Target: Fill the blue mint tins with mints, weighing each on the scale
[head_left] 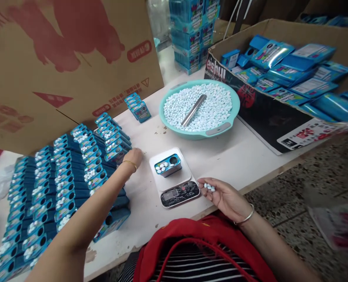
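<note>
Right hand point(225, 197) curled under pellets point(209, 187), near tabletop's point(146, 211) front edge. Likely light, hard, slippery; pinch singly. Left hand's point(134, 156) grip: cannot tell.

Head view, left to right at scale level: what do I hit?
Rows of boxes → left hand → scale with one box on it → right hand, palm up with small pieces.

1. Packing workshop, by the look of it.
2. Left: ranked matching blue boxes point(64, 184).
3. Centre: digital scale point(180, 194); basin point(185, 132) of pale pellets point(215, 109).
4. Upper right: open carton point(258, 121), many blue packs point(297, 74).
</note>
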Action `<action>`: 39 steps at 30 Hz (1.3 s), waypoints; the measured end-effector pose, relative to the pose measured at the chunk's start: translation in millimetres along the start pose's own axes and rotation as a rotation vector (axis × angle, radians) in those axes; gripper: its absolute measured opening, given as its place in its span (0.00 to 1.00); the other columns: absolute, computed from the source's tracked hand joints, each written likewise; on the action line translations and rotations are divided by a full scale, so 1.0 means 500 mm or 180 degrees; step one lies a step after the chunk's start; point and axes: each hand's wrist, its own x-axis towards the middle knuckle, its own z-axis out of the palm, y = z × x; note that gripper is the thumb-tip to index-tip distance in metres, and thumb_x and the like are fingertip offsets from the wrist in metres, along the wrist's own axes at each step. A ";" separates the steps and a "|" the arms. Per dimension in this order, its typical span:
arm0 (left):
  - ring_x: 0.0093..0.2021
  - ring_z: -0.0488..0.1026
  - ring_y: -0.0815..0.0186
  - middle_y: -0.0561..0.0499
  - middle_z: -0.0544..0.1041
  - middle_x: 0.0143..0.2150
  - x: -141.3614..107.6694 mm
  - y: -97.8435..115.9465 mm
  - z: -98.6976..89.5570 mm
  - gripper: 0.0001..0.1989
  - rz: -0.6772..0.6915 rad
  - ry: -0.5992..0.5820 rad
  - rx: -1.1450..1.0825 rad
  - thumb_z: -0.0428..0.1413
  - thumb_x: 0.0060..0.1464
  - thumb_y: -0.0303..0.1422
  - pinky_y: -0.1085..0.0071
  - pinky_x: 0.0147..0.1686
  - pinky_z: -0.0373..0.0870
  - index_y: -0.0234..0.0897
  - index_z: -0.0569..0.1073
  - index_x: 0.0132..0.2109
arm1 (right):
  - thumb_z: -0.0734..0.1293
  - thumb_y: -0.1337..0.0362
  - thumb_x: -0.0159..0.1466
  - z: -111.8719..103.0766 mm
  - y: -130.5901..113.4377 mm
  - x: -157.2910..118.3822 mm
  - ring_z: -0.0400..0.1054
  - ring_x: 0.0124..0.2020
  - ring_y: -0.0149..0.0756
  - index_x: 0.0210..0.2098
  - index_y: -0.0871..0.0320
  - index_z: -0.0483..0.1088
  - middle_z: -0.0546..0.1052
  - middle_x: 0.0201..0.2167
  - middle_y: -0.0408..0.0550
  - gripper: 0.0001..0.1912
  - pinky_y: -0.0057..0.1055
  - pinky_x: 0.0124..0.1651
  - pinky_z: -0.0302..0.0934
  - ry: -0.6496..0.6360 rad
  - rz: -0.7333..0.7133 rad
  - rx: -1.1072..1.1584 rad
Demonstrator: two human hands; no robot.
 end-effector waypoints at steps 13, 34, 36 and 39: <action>0.38 0.72 0.62 0.44 0.73 0.39 -0.061 -0.018 -0.032 0.09 0.0378 0.0566 -0.0392 0.47 0.56 0.26 0.68 0.36 0.68 0.33 0.70 0.42 | 0.71 0.61 0.54 0.018 0.000 0.004 0.67 0.27 0.26 0.32 0.62 0.76 0.74 0.29 0.47 0.10 0.22 0.27 0.59 -0.0150 0.0270 -0.0127; 0.36 0.70 0.68 0.49 0.72 0.36 -0.277 0.080 -0.062 0.06 0.1501 0.2226 -0.2333 0.54 0.56 0.27 0.70 0.36 0.67 0.36 0.71 0.42 | 0.61 0.68 0.62 0.201 -0.139 0.005 0.59 0.25 0.27 0.37 0.60 0.70 0.68 0.24 0.41 0.07 0.28 0.31 0.56 -0.0743 -0.1296 -0.2845; 0.37 0.70 0.67 0.49 0.73 0.37 -0.270 0.080 -0.047 0.05 0.1518 0.2181 -0.2304 0.54 0.57 0.28 0.69 0.37 0.67 0.36 0.71 0.42 | 0.62 0.70 0.61 0.219 -0.148 0.025 0.64 0.32 0.31 0.35 0.60 0.71 0.72 0.30 0.45 0.06 0.31 0.39 0.58 -0.0830 -0.1731 -0.3587; 0.37 0.71 0.66 0.48 0.74 0.37 -0.264 0.080 -0.031 0.05 0.1537 0.2135 -0.2332 0.53 0.57 0.28 0.68 0.38 0.67 0.37 0.71 0.41 | 0.62 0.73 0.60 0.225 -0.145 0.045 0.66 0.42 0.36 0.35 0.60 0.72 0.74 0.39 0.50 0.08 0.35 0.48 0.58 -0.1019 -0.2074 -0.4206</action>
